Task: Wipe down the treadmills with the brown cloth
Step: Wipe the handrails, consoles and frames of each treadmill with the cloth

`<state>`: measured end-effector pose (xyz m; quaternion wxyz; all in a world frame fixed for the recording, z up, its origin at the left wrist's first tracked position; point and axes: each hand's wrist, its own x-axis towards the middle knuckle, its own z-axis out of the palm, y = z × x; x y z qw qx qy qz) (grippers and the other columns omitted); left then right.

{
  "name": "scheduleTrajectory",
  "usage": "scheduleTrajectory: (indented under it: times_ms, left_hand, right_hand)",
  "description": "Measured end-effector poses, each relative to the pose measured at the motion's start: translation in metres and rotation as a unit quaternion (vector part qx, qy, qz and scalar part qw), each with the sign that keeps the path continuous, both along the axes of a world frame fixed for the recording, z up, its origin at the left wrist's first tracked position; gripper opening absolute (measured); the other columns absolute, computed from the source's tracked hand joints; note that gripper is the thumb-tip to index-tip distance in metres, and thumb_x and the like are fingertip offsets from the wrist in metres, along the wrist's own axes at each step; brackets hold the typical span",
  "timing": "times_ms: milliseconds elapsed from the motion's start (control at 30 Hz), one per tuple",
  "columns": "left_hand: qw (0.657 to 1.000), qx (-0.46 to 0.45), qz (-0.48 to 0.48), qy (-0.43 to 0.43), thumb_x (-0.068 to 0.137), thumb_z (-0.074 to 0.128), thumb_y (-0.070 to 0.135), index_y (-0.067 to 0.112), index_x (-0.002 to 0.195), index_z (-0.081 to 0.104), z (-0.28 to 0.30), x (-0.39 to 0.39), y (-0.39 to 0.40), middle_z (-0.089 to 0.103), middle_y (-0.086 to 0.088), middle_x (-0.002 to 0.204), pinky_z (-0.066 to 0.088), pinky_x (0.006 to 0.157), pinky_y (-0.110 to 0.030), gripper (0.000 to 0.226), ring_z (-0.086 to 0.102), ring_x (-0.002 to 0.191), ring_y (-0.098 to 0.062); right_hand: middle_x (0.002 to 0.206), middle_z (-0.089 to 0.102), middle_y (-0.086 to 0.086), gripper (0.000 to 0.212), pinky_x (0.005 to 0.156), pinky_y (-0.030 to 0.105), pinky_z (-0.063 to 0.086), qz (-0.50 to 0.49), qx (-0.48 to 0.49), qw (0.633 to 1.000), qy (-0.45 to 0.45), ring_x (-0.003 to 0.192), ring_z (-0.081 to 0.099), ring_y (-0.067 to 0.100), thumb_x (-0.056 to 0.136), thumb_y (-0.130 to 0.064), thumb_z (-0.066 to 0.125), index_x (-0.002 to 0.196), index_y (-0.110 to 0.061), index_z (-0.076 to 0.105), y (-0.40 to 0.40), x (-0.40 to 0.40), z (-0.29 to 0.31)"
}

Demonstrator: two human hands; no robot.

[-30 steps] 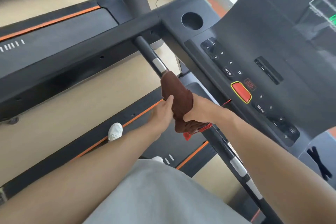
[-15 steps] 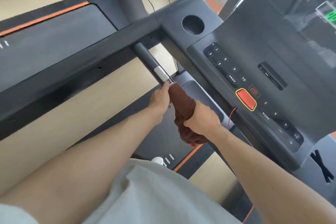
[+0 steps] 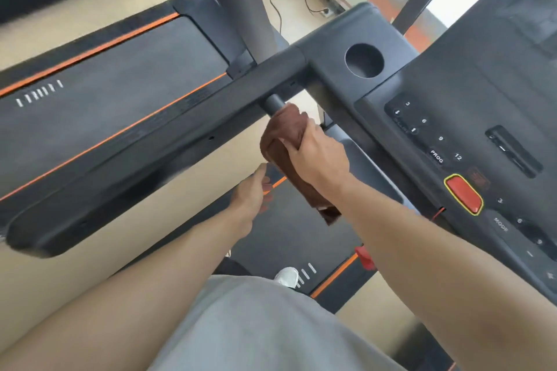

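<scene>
Fingers [image 3: 294, 146] of the right hand [image 3: 316, 156] curled tight round the brown cloth [image 3: 283, 135], which is wrapped about the treadmill's inner grip bar [image 3: 273, 102] near its top end, just below where the bar meets the side handrail [image 3: 168, 141]; a loose tail of cloth hangs down below the wrist. Left hand [image 3: 251, 190] off the cloth, just beside and below it, fingers loosely curled and pinching nothing. Progress, as a judgement: the cloth sits at the upper end of this bar, so this bar looks close to finished; no way to tell from here which other parts are already clean. Likely left: the handrail, the console [image 3: 470, 117] with its buttons, the cup holder [image 3: 364, 61], and the neighbouring treadmill [image 3: 99, 75] to the left. Around: red stop button [image 3: 463, 194] with its red safety cord hanging below the right forearm, a cable on the floor beyond. In the way: little; the handrail joint blocks the cloth from going higher, and the stop button lies near any console wipe.
</scene>
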<state>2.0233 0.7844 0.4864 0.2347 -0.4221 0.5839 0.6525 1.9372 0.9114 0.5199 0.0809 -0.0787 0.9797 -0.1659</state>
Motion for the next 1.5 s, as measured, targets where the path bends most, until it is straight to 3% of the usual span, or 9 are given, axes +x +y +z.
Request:
scheduleTrajectory:
  times_ms: [233,433,667,833,1000,1100,1200,1333,1500]
  left_hand:
    - [0.999,-0.013,-0.031,0.043,0.102,0.052,0.05,0.02,0.105,0.067,0.011,-0.006,-0.053,0.073,0.001,0.11,0.055,0.089,-0.035,0.033,0.071,0.101,-0.021]
    - [0.988,-0.041,-0.097,0.117,0.1,0.061,0.038,0.023,0.099,0.068,0.024,-0.019,-0.064,0.075,0.002,0.109,0.055,0.093,-0.035,0.016,0.071,0.1,-0.015]
    - [0.921,-0.121,-0.149,0.339,0.096,0.066,0.025,0.025,0.097,0.07,0.063,-0.059,-0.035,0.073,0.014,0.095,0.047,0.086,-0.016,0.004,0.067,0.094,0.002]
    - [0.808,-0.211,-0.39,0.388,0.094,0.068,0.033,0.02,0.12,0.068,0.064,-0.107,-0.001,0.07,0.004,0.12,0.044,0.102,-0.029,0.029,0.061,0.115,-0.015]
    - [0.574,-0.45,-0.635,0.255,0.1,0.039,0.062,0.012,0.137,0.058,0.047,-0.147,0.022,0.06,-0.012,0.139,0.017,0.123,-0.052,0.064,0.047,0.136,-0.034]
    - [0.505,-0.507,-0.661,0.228,0.099,0.02,0.071,0.007,0.131,0.064,0.037,-0.149,0.018,0.062,-0.015,0.135,0.004,0.125,-0.056,0.084,0.045,0.137,-0.035]
    - [0.496,-0.503,-0.649,0.283,0.098,0.021,0.071,0.016,0.118,0.074,0.03,-0.144,0.015,0.068,-0.014,0.122,0.002,0.125,-0.056,0.079,0.051,0.13,-0.033]
    - [0.545,-0.453,-0.608,0.359,0.101,0.031,0.062,0.021,0.101,0.076,0.029,-0.124,0.021,0.071,-0.01,0.106,0.004,0.125,-0.056,0.061,0.056,0.117,-0.03]
    - [0.605,-0.359,-0.562,0.436,0.102,0.05,0.047,0.018,0.121,0.073,0.023,-0.086,0.031,0.071,-0.006,0.119,0.006,0.126,-0.055,0.041,0.054,0.128,-0.029]
  right_hand:
    - [0.115,0.066,0.011,0.056,0.075,0.043,0.044,0.013,0.03,0.999,0.025,0.097,0.066,0.04,0.097,-0.063,0.046,0.118,-0.011,0.044,-0.049,-0.043,-0.009]
    - [0.124,0.062,0.0,0.08,0.085,0.03,0.039,-0.003,-0.082,0.97,-0.228,0.107,0.057,0.023,0.078,-0.051,0.082,0.141,-0.02,0.043,-0.016,-0.048,0.015]
    - [0.098,0.069,-0.001,0.057,0.075,0.037,0.054,-0.103,0.076,0.968,-0.216,0.084,0.066,0.026,0.076,-0.037,0.07,0.126,-0.032,0.045,0.036,0.032,0.022]
    - [0.142,0.055,0.006,0.101,0.116,0.043,0.029,-0.163,0.154,0.968,-0.108,0.138,0.041,0.031,0.074,-0.071,0.071,0.155,-0.024,0.033,0.059,0.079,0.019]
    - [0.152,0.048,0.01,0.082,0.126,0.047,0.011,-0.319,0.179,0.93,-0.037,0.151,0.021,0.036,0.096,-0.074,0.03,0.148,-0.013,0.049,0.073,0.113,0.015]
    - [0.153,0.047,0.012,0.081,0.126,0.049,0.009,-0.358,0.192,0.914,-0.019,0.152,0.018,0.038,0.098,-0.074,0.023,0.14,-0.014,0.06,0.067,0.125,0.01]
    - [0.16,0.037,0.012,0.092,0.127,0.051,0.004,-0.392,0.206,0.896,-0.034,0.155,0.007,0.039,0.095,-0.079,0.016,0.146,-0.012,0.054,0.059,0.122,0.01]
    - [0.165,0.027,0.012,0.1,0.127,0.049,-0.004,-0.423,0.185,0.886,-0.037,0.156,-0.006,0.037,0.087,-0.088,0.018,0.134,-0.013,0.063,0.062,0.125,0.009]
    - [0.143,0.059,0.009,0.063,0.127,0.041,-0.008,-0.384,0.082,0.919,0.033,0.155,0.015,0.032,0.098,-0.068,0.043,0.128,-0.019,0.069,0.07,0.137,-0.001]
